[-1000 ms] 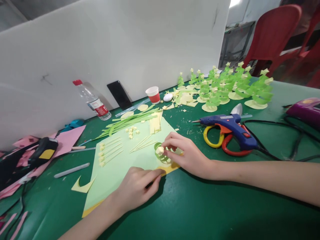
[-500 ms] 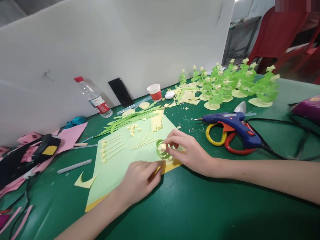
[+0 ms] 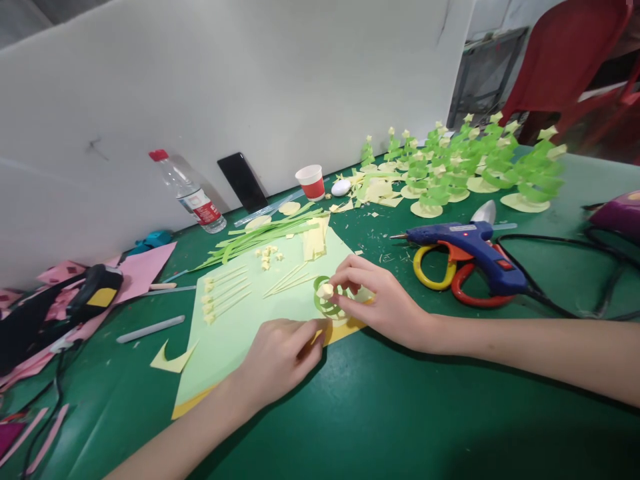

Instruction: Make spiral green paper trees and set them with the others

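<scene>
My right hand [image 3: 377, 300] pinches a small green paper tree [image 3: 327, 303] with a pale yellow star on top, holding it upright on a light green paper sheet [image 3: 235, 327]. My left hand [image 3: 277, 360] rests curled on the sheet's near edge, its fingertips pressing down just below the tree's yellow base. On the sheet lie thin sticks tipped with stars [image 3: 223, 297], small loose stars [image 3: 267, 255] and yellow strips [image 3: 314, 243].
A blue glue gun [image 3: 467, 243] lies over yellow and red scissors [image 3: 440, 273] to the right, its cable trailing off. Several finished paper trees [image 3: 465, 170] stand at the back right. Green strips [image 3: 255, 239], a water bottle [image 3: 187, 193], a red cup [image 3: 311, 182], a phone [image 3: 243, 181], pink paper [image 3: 135, 273].
Both hands stay at the little tree with only slight finger shifts. The view has drifted a little, so everything sits slightly higher and to the right.
</scene>
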`<state>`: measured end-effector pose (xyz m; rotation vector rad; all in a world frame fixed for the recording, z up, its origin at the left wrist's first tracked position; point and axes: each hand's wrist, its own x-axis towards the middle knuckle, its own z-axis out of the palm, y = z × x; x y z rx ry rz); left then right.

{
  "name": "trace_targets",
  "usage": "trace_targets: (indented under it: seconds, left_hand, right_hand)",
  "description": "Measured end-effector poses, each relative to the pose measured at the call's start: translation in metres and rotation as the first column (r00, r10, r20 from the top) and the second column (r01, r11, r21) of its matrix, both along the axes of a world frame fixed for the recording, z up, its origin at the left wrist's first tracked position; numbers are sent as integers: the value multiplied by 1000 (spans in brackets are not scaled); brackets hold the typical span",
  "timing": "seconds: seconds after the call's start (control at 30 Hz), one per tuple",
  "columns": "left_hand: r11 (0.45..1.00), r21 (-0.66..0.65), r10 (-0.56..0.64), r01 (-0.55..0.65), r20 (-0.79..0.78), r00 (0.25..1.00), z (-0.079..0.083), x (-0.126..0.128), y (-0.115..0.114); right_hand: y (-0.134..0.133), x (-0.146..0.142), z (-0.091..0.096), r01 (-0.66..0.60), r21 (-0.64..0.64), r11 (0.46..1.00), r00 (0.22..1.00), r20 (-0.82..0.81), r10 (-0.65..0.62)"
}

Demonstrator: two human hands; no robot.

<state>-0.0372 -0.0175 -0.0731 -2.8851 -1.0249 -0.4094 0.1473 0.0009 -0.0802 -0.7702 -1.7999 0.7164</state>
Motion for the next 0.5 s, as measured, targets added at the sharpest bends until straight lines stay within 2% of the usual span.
trace_targets:
  seconds: [0.27,0.4,0.5]
  left_hand:
    - [1000,-31,8,-6,70,997,-1,1,1]
    - [995,-54,89,-79,219,972,-4,-1,0]
    - [987,-70,161,-145,375,913,0,0,2]
  right_hand:
    - [0,0,1,1,-18,1000,1000,-3,-1]
    - [1,-1,0,-6,-20,1000,1000,-18,6]
    - [1,-1,-1,-9,-21,1000,1000,-25,9]
